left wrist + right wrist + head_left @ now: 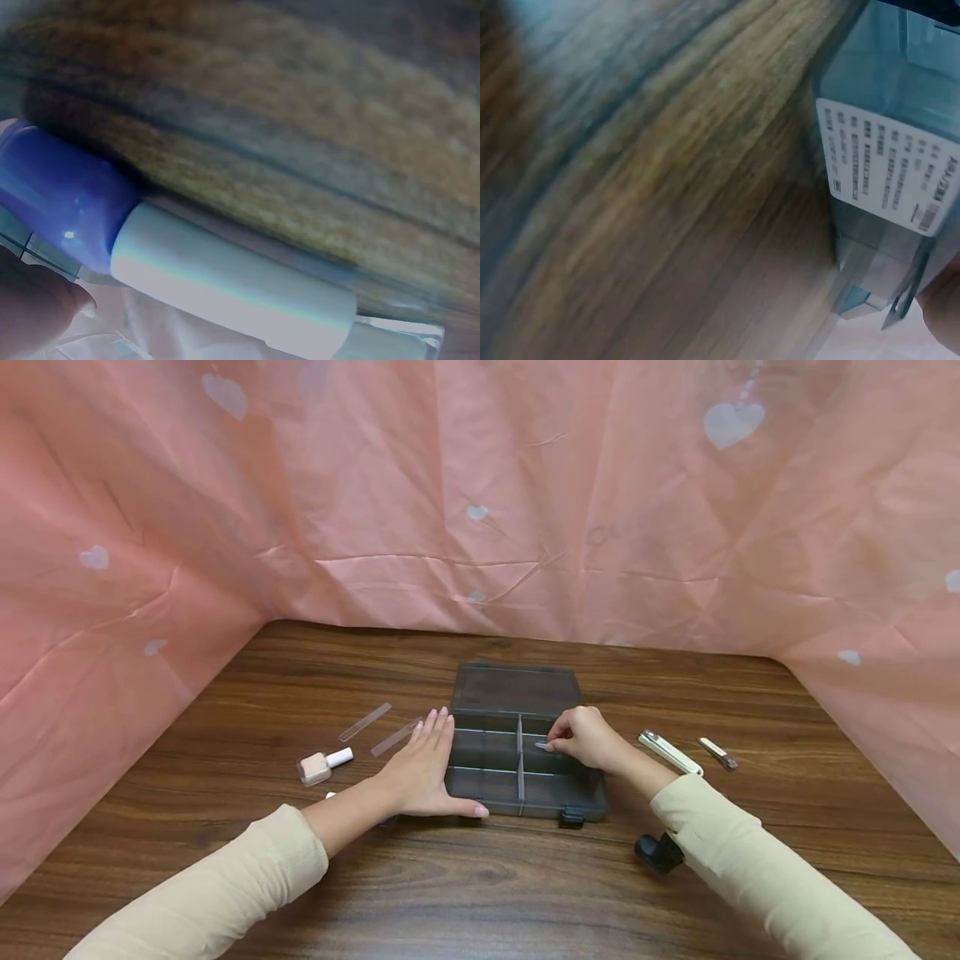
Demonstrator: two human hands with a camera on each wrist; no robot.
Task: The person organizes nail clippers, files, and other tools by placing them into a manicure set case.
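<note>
A dark translucent compartment box lies on the table, its lid folded back away from me. My left hand spreads along its left side, fingers straight, the thumb reaching over the front left corner. Inside the right half, my right hand pinches a small thin clear piece between thumb and fingertips; most of it is hidden. An upright lengthwise divider splits the box. In the right wrist view, a white printed label shows on the box's outer wall, with a fingertip beside it.
Two clear strips and a pale nail polish bottle lie left of the box. A purple nail polish bottle sits under my left wrist. To the right are large nail clippers, small nail clippers and a black object.
</note>
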